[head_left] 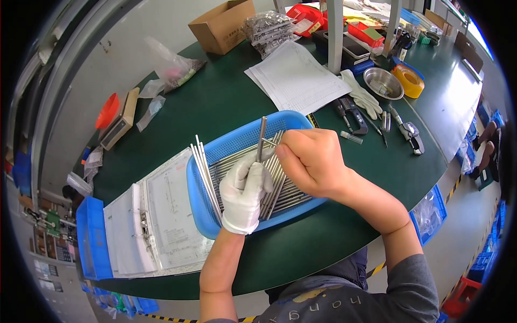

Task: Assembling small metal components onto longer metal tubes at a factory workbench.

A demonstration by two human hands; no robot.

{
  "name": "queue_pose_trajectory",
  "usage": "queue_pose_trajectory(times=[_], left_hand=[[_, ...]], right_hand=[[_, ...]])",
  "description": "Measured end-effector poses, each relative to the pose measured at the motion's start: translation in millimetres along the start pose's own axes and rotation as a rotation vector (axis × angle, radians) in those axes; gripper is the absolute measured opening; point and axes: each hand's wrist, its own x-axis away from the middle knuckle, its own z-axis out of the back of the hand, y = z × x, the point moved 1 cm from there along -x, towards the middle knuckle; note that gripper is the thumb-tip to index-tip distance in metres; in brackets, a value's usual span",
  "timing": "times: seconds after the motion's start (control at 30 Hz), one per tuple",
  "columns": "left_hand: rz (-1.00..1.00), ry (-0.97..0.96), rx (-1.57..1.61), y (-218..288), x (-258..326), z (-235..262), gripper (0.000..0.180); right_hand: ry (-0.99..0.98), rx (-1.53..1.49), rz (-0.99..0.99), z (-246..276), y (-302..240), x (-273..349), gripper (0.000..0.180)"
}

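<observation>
My left hand [245, 188], in a white glove, holds a thin metal rod [262, 135] upright over a blue plastic basket [237, 141]. My bare right hand [309, 161] is closed right beside it, its fingertips pinching the same rod near the middle. The basket is full of several similar metal rods [285, 195] lying side by side. A few more rods [203, 167] lean over the basket's left rim.
An open ring binder [156, 226] lies left of the basket. Paper sheets [293, 78], a white glove [362, 97], calipers [351, 114], pliers [408, 132], a metal bowl [383, 83] and yellow tape [409, 79] lie beyond. A cardboard box [222, 24] stands at the back.
</observation>
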Motion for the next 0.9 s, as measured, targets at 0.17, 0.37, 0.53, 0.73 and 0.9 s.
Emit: queue_pose_trajectory(times=[0.17,0.37,0.53,0.73,0.9], left_hand=[[-0.019,0.05,-0.026,-5,3,0,0.025],[-0.601,0.144,-0.583,-17,1,3,0.026],[-0.478,0.137,-0.546,-21,1,10,0.027],[-0.388,0.092,-0.438,-15,1,10,0.025],[-0.514,0.067,-0.438,-8,4,7,0.023]], right_hand=[[-0.016,0.076,0.003,0,-3,1,0.022],[0.05,0.269,0.069,-7,-14,4,0.021],[0.052,-0.015,-0.045,-14,-5,8,0.023],[-0.075,-0.575,-0.464,-12,-5,8,0.021],[-0.017,-0.191,-0.076,-3,-17,7,0.019]])
